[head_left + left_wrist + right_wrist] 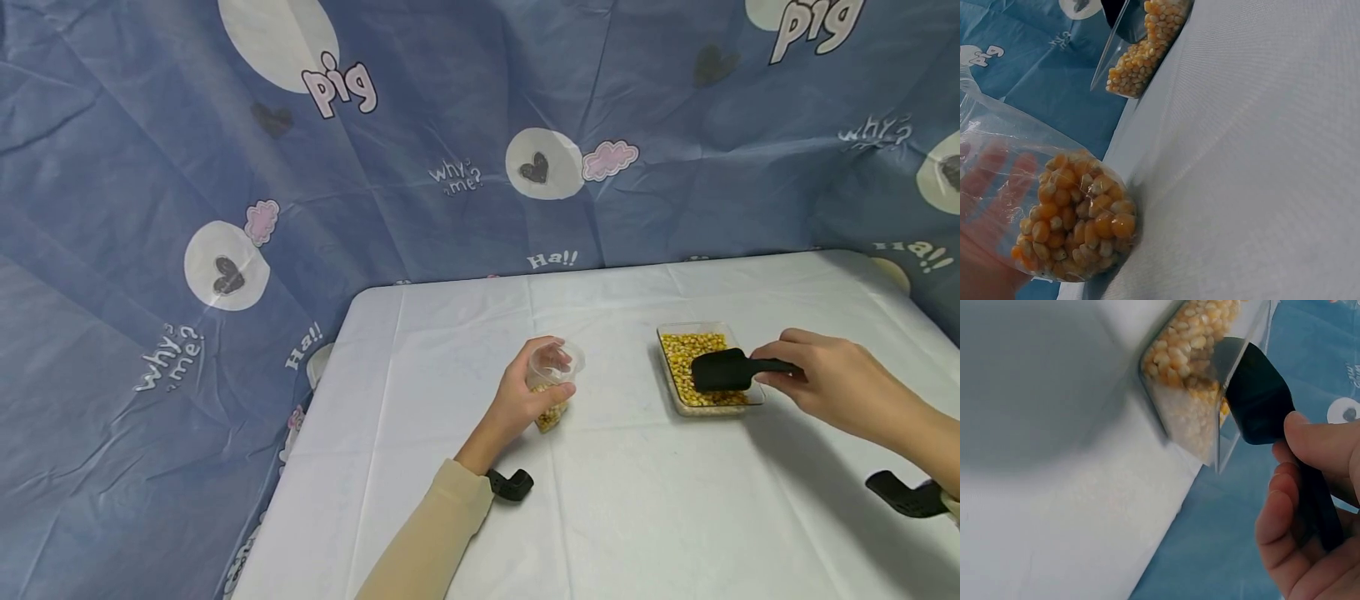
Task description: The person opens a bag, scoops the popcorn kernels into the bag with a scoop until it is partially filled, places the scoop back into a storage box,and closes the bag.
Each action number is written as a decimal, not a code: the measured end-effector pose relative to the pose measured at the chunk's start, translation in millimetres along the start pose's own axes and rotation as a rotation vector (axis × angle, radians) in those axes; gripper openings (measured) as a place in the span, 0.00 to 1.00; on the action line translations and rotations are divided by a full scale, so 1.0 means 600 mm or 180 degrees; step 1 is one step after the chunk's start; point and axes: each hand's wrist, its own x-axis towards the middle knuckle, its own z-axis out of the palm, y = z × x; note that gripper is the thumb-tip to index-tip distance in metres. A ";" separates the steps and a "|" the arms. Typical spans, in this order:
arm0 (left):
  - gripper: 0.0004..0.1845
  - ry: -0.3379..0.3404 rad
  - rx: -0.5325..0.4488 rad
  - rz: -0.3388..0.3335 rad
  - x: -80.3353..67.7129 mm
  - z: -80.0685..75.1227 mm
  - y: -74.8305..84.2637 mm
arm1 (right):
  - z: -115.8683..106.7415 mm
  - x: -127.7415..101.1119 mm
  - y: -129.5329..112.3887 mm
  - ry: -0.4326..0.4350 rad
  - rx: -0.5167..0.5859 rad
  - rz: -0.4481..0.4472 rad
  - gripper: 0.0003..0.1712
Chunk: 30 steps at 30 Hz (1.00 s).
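Left hand (521,400) grips corn-filled cup (553,385); right hand (828,379) grips black scoop (726,370) over corn tray (705,407).

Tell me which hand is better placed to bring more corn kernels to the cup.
The right hand. It grips the black scoop, whose bowl is over the kernels in the clear tray. The left hand holds the plastic cup, partly filled.
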 end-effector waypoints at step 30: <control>0.30 -0.0029 -0.0042 0.0074 -0.002 0.002 0.037 | -0.036 0.017 -0.026 -0.0636 -0.0305 0.0192 0.13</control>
